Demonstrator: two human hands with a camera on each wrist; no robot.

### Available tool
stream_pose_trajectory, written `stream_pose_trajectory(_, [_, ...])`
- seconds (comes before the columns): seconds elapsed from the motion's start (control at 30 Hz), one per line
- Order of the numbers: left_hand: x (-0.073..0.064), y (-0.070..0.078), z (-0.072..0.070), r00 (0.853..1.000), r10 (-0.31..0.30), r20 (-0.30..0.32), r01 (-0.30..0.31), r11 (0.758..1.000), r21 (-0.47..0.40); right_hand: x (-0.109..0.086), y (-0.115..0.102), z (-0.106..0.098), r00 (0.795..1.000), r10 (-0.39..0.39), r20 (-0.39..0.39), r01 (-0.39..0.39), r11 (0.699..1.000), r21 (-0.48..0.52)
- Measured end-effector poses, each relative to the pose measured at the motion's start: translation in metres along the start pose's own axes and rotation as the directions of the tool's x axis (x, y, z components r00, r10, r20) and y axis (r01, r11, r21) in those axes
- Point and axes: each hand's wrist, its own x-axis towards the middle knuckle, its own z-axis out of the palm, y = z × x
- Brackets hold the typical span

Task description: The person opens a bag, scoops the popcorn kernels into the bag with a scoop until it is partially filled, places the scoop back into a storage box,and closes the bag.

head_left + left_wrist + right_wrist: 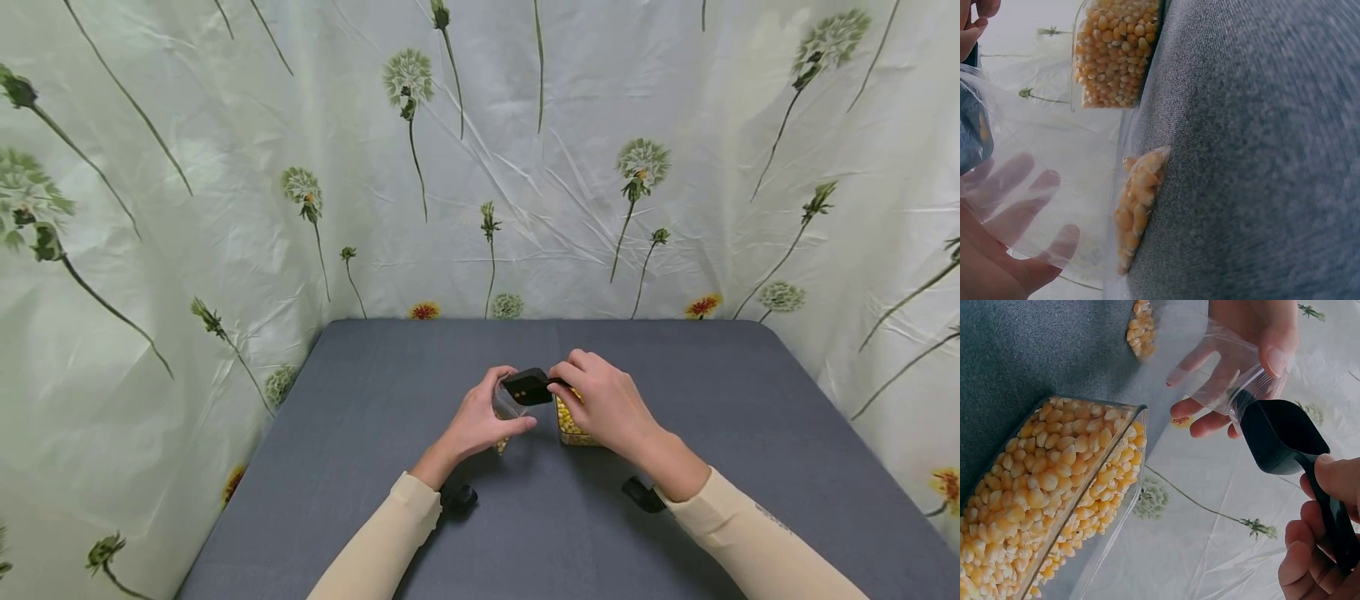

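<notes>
My left hand (480,421) holds a clear plastic zip bag (1219,372) near its top, thumb on one side and fingers spread behind the film. Corn kernels (1138,206) lie in the bag's bottom, which sits low at the table. Between finger and thumb, my right hand (603,400) grips the handle of a black scoop (1285,434). The scoop's bowl is tilted at the bag's mouth, and a couple of kernels show in it in the head view. Below the right hand stands a clear rectangular container (577,439) full of yellow corn kernels, partly covered by that hand.
A grey cloth-covered table (375,400) lies under everything. Behind it hangs a pale curtain (525,167) printed with dandelions. Dark wrist devices (459,498) sit under both cream sleeves (386,533).
</notes>
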Motion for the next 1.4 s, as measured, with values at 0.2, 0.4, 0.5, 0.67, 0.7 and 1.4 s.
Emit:
stream_pose_trajectory(0.2, [0.000, 0.000, 0.000, 1.000, -0.009, -0.007, 0.009, 1.000, -0.012, 0.002, 0.000, 0.000, 0.999, -0.050, -0.009, 0.049, 0.998, -0.027])
stream_pose_trajectory(0.4, [-0.001, 0.000, 0.001, 1.000, -0.008, -0.002, 0.008, 1.000, -0.007, 0.001, -0.001, -0.002, 0.998, -0.061, 0.007, 0.062, 0.997, -0.051])
stream_pose_trajectory(0.5, [-0.001, -0.001, 0.001, 1.000, -0.008, 0.000, 0.008, 1.000, -0.004, 0.000, -0.001, -0.002, 0.998, -0.063, 0.018, 0.064, 0.996, -0.055])
stream_pose_trajectory(0.67, [0.000, -0.003, 0.001, 1.000, -0.004, -0.007, 0.004, 1.000, -0.005, -0.001, 0.000, -0.005, 0.998, -0.050, 0.030, 0.051, 0.998, -0.043])
stream_pose_trajectory(0.7, [0.000, -0.003, 0.001, 1.000, -0.006, -0.009, 0.006, 1.000, -0.006, -0.001, 0.001, -0.007, 0.999, -0.038, 0.029, 0.039, 0.998, -0.039])
stream_pose_trajectory(1.4, [0.002, -0.003, 0.000, 0.998, 0.054, -0.018, -0.055, 0.998, -0.034, -0.030, 0.029, -0.035, 0.961, 0.265, 0.076, -0.265, 0.964, -0.016])
